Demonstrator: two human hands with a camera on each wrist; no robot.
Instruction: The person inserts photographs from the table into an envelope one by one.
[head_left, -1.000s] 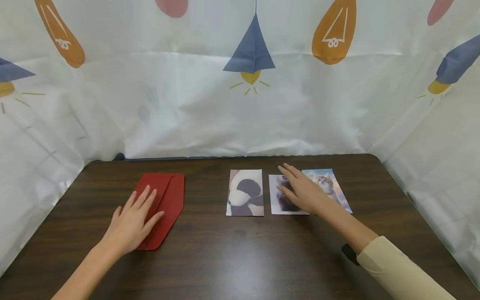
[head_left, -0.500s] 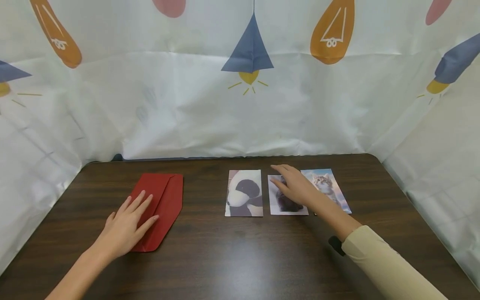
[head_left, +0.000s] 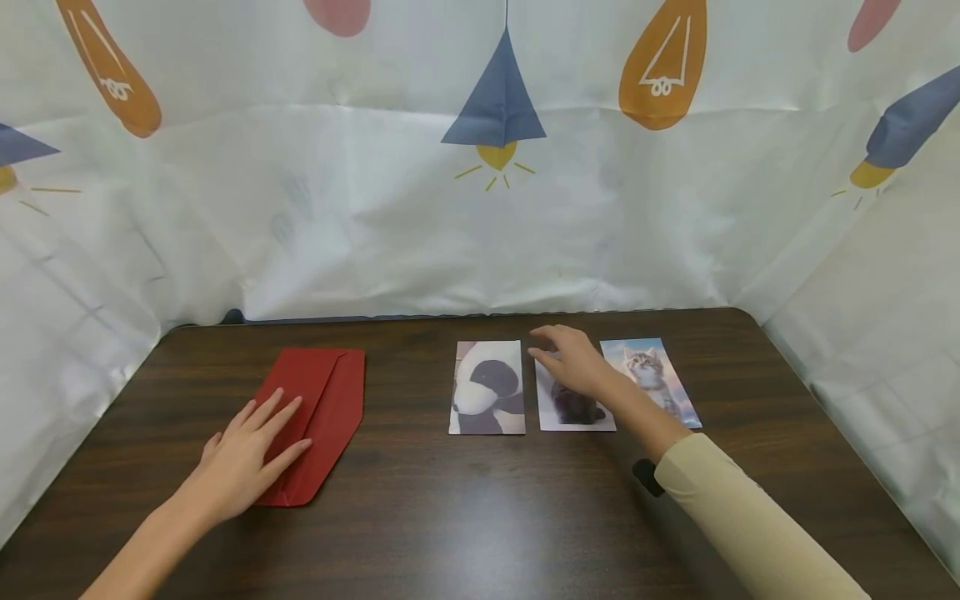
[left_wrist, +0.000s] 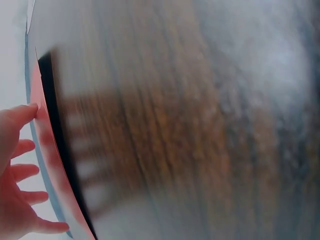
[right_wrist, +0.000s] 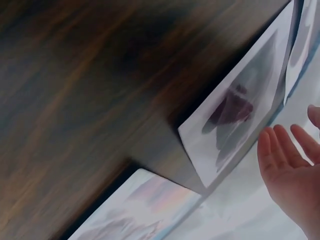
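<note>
A red envelope (head_left: 333, 421) lies on the dark wood table at the left, under my left hand (head_left: 247, 462), whose fingers are spread out over it. In the left wrist view the thumb reaches the near side of the envelope (left_wrist: 46, 135). My right hand (head_left: 573, 362) is over a photo of a dark furry animal (head_left: 576, 412), partly covering it. In the right wrist view its fingers bend slightly and hold nothing, and that photo (right_wrist: 200, 145) lies beside them. To its left is a picture card of a black-and-white animal (head_left: 480, 400); to its right, a kitten photo (head_left: 647, 367).
The cards lie in a loose row near the back of the table (head_left: 465, 517). A white curtain (head_left: 375, 233) printed with lamps and bulbs hangs behind it and at both sides. A small black device (head_left: 648, 477) sits at the right wrist, by the beige sleeve.
My right hand has moved left across the dark animal photo, its fingers bending more, and more of the kitten photo shows. The left hand has slid slightly toward the lower left over the envelope.
</note>
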